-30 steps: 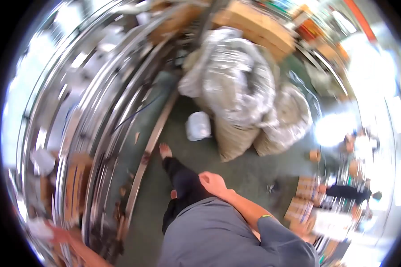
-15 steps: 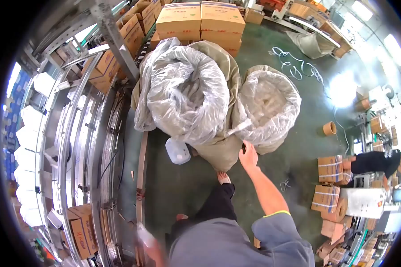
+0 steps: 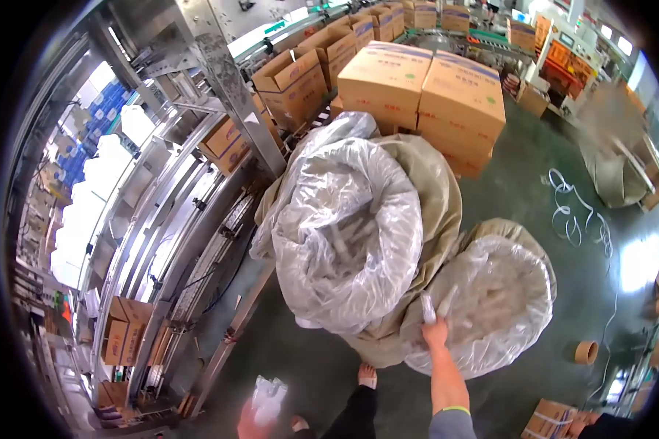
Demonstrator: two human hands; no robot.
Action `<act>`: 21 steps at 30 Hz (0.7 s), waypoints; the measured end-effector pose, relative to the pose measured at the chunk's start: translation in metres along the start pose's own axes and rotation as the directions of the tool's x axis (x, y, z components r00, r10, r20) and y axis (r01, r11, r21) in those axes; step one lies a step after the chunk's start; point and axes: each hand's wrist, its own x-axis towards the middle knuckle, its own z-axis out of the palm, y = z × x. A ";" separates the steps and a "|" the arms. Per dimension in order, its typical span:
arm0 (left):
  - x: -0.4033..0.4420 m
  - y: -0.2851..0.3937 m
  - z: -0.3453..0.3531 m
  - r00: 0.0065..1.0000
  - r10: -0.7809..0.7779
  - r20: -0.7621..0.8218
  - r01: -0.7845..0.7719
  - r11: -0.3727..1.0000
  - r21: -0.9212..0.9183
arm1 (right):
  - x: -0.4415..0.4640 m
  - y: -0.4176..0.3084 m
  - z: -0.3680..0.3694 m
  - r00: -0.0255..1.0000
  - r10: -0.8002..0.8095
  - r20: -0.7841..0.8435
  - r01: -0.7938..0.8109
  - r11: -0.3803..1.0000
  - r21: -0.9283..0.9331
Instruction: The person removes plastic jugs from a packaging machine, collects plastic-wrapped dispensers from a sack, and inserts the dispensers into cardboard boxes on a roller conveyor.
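Note:
My right hand (image 3: 435,333) is closed on a small clear plastic piece (image 3: 427,309) at the left rim of the smaller lined sack (image 3: 494,300). Inside that sack lie several pale, translucent pieces. Low in the view, my left hand (image 3: 252,422) grips a bunch of clear plastic pieces (image 3: 269,399), whose shapes are blurred. The larger sack (image 3: 348,227), with a crumpled clear liner, stands to the left of the smaller one and also has translucent pieces inside.
Metal conveyor rails (image 3: 176,256) run along the left. Closed cartons (image 3: 425,95) stand behind the sacks, beside open cartons (image 3: 293,84). White strapping (image 3: 564,208) and a cardboard roll (image 3: 586,353) lie on the right floor. Part of another person (image 3: 608,426) shows bottom right.
My right hand has reached the smaller sack's rim and now holds a clear piece. The view has shifted toward the sacks and cartons. My left hand's clear pieces show more plainly.

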 end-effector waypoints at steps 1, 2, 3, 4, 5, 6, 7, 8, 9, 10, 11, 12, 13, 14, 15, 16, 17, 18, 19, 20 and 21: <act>-0.002 0.009 0.006 1.000 -0.001 -0.018 0.001 1.000 -0.015 | 0.005 0.002 -0.007 0.993 0.071 0.093 -0.079 0.994 0.078; -0.003 0.016 0.008 1.000 0.028 0.006 -0.028 1.000 0.011 | 0.007 0.002 -0.016 0.995 0.058 0.086 -0.065 0.995 0.082; -0.005 0.022 0.007 0.998 0.059 0.038 -0.060 0.997 0.042 | 0.005 0.006 -0.023 0.973 0.206 0.109 -0.233 0.883 0.407; -0.009 0.028 0.006 0.997 0.067 0.036 -0.068 0.997 0.040 | 0.001 0.012 -0.031 0.926 0.333 0.180 -0.362 0.641 0.677; -0.014 0.037 0.005 0.999 0.033 0.015 -0.033 0.999 0.026 | -0.006 0.013 -0.044 0.929 0.330 0.170 -0.352 0.639 0.684; -0.020 0.045 0.005 1.000 -0.003 -0.006 0.003 1.000 0.009 | -0.014 0.015 -0.059 0.899 0.383 0.215 -0.360 0.362 0.860; -0.024 0.049 0.003 0.999 -0.038 -0.026 0.038 0.999 -0.010 | -0.025 0.017 -0.074 0.869 0.412 0.276 -0.322 0.047 0.945; -0.022 0.043 0.003 0.999 -0.027 -0.031 0.026 0.999 -0.022 | -0.036 0.023 -0.088 0.876 0.405 0.262 -0.307 0.048 0.951; -0.021 0.034 0.003 0.989 -0.135 0.066 0.146 0.966 -0.214 | -0.050 0.030 -0.104 0.902 0.300 0.310 -0.289 -0.112 0.951; -0.022 0.024 0.003 0.959 -0.218 0.181 0.273 0.883 -0.382 | -0.062 0.032 -0.118 0.923 0.183 0.339 -0.284 -0.269 0.920; -0.026 0.032 -0.006 0.963 -0.208 0.175 0.262 0.880 -0.396 | -0.074 0.025 -0.134 0.929 0.172 0.327 -0.275 -0.268 0.923; -0.030 0.047 -0.019 0.946 -0.238 0.221 0.311 0.858 -0.410 | -0.087 0.016 -0.148 0.931 0.189 0.313 -0.228 -0.370 0.901; -0.037 0.053 -0.027 0.926 -0.266 0.269 0.361 0.832 -0.421 | -0.103 0.004 -0.163 0.934 0.191 0.303 -0.203 -0.414 0.887; -0.043 0.046 -0.025 0.928 -0.261 0.264 0.357 0.825 -0.438 | -0.118 -0.008 -0.178 0.936 0.193 0.293 -0.178 -0.458 0.871; -0.042 0.036 -0.017 0.950 -0.207 0.235 0.313 0.613 -0.726 | -0.131 -0.027 -0.194 0.964 0.099 0.248 -0.164 -0.514 0.842; -0.052 0.026 -0.012 0.967 -0.175 0.187 0.235 0.317 -0.919 | -0.148 -0.045 -0.209 0.979 0.005 0.204 -0.166 -0.561 0.811; -0.062 0.035 -0.024 0.958 -0.162 0.238 0.275 0.275 -0.921 | -0.168 -0.069 -0.222 0.982 -0.086 0.165 -0.185 -0.567 0.803; -0.074 0.032 -0.032 0.962 -0.104 0.251 0.267 0.191 -0.945 | -0.194 -0.096 -0.231 0.968 -0.150 0.202 -0.251 -0.528 0.811; -0.086 0.028 -0.040 0.964 -0.046 0.263 0.266 0.105 -0.958 | -0.230 -0.127 -0.244 0.942 -0.301 0.151 -0.286 -0.478 0.831; -0.096 0.012 -0.039 0.973 0.085 0.213 0.214 -0.011 -0.977 | -0.259 -0.157 -0.248 0.881 -0.462 0.097 -0.319 -0.430 0.844; -0.109 0.014 -0.050 0.969 0.139 0.205 0.221 -0.111 -0.969 | -0.281 -0.170 -0.237 0.794 -0.593 0.136 -0.380 -0.308 0.872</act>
